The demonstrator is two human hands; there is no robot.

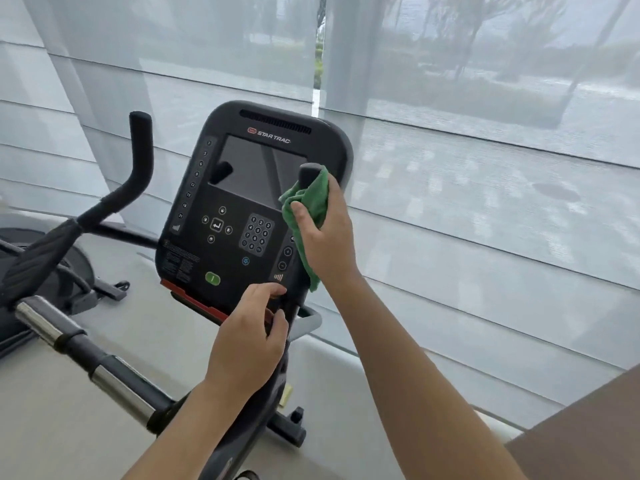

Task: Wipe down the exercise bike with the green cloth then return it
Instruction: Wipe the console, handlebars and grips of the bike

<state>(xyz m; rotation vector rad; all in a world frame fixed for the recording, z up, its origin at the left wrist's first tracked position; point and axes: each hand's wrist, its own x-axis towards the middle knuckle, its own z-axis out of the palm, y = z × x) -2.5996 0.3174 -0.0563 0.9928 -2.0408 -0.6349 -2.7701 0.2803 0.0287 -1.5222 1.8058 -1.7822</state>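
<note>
The exercise bike's black console [239, 202] stands in the middle of the view, with a dark screen, a keypad and a green button. My right hand [325, 237] grips the green cloth [306, 206], wrapped around the bike's right upright handle [309, 174], whose black tip sticks out above the cloth. My left hand [251, 330] holds the console's lower right edge, fingers curled round it near the red strip. The left upright handle [140, 157] rises bare at the left.
A chrome and black handlebar [86, 362] runs across the lower left. Another machine's base [52, 268] sits on the floor at the left. Sheer grey window blinds [450, 168] hang close behind the bike. A brown surface [588, 434] fills the bottom right corner.
</note>
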